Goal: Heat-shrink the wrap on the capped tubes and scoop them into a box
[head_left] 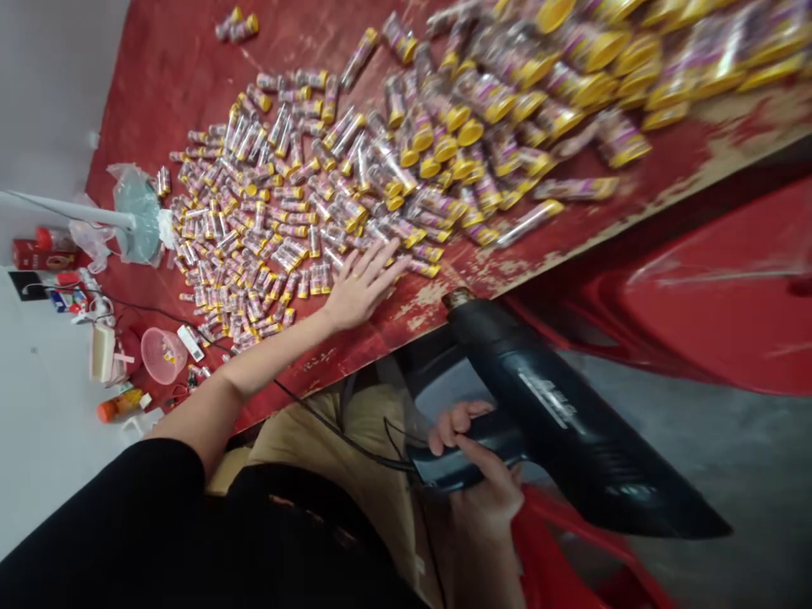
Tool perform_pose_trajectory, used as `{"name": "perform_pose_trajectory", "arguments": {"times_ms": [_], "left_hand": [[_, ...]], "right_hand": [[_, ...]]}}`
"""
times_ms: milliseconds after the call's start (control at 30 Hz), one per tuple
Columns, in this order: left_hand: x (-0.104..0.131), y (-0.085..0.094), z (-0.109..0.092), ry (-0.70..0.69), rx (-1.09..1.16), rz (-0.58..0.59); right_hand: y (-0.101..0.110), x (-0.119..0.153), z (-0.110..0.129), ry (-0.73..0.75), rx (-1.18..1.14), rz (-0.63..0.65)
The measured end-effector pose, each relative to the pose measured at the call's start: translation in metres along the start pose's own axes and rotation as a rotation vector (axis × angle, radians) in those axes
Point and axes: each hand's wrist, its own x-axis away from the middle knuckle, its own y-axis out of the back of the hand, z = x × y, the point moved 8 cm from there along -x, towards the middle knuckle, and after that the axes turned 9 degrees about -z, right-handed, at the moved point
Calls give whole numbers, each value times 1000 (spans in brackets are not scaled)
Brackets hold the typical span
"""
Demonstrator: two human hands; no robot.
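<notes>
My right hand (485, 478) is wrapped round the handle of a black heat gun (551, 406). Its metal nozzle (458, 298) points toward the edge of the red table (355, 342). A black cord leads away from the handle. My left hand (364, 288) reaches over the table with its fingers stretched out and slightly apart, on or just above the near edge of a spread of small clear tubes with yellow ends (279, 211). Whether its fingertips press on a tube I cannot tell. More yellow-ended tubes (558, 68) lie heaped at the upper right, blurred.
At the far left stand a pink basket (163, 355), an orange-capped bottle (120, 406) and a white pole with a pale green base (136, 216) under plastic. Red plastic chairs (729, 288) stand beside the table. A cord runs across the table's left end.
</notes>
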Motion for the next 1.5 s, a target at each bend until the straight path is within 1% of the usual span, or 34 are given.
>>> {"name": "perform_pose_trajectory", "arguments": {"times_ms": [33, 100, 167, 200, 267, 367, 433, 500, 600, 700, 767, 867, 1067, 1233, 1300, 1367, 1500], "left_hand": [[-26, -2, -3, 15, 37, -57], [-69, 1, 4, 90, 94, -188], [-96, 11, 20, 151, 139, -300], [-105, 16, 28, 158, 164, -335], [-119, 25, 42, 144, 220, -372], [-138, 32, 60, 114, 279, -373], [-150, 35, 67, 86, 278, -368], [-160, 38, 69, 53, 273, -369], [-168, 41, 69, 24, 306, -358], [-169, 41, 69, 46, 377, -349], [-167, 41, 70, 76, 407, -353], [-164, 42, 71, 107, 420, -353], [-161, 49, 72, 93, 476, -350], [-169, 49, 72, 106, 461, -324], [-175, 49, 71, 100, 448, -310], [-183, 49, 72, 95, 435, -301], [-206, 52, 73, 78, 421, -298]], "right_hand": [[-6, -5, 6, 19, -3, 18], [-26, -15, 18, 56, -13, 83], [-50, -26, 30, 106, -17, 142], [-61, -32, 36, 136, -24, 155], [-81, -41, 46, 179, -46, 162], [-105, -52, 53, 192, -67, 176], [-116, -57, 60, 223, -66, 171], [-121, -61, 69, 286, -73, 134], [-126, -58, 76, 316, -40, 122], [-132, -55, 76, 278, 26, 151], [-135, -58, 84, 314, 24, 127], [-139, -67, 102, 402, -15, 75], [-150, -87, 128, 457, 8, 67], [-162, -101, 147, 525, -85, -39], [-170, -102, 149, 518, -111, -59], [-177, -102, 146, 477, -116, -60], [-187, -96, 139, 401, -117, -71]]}}
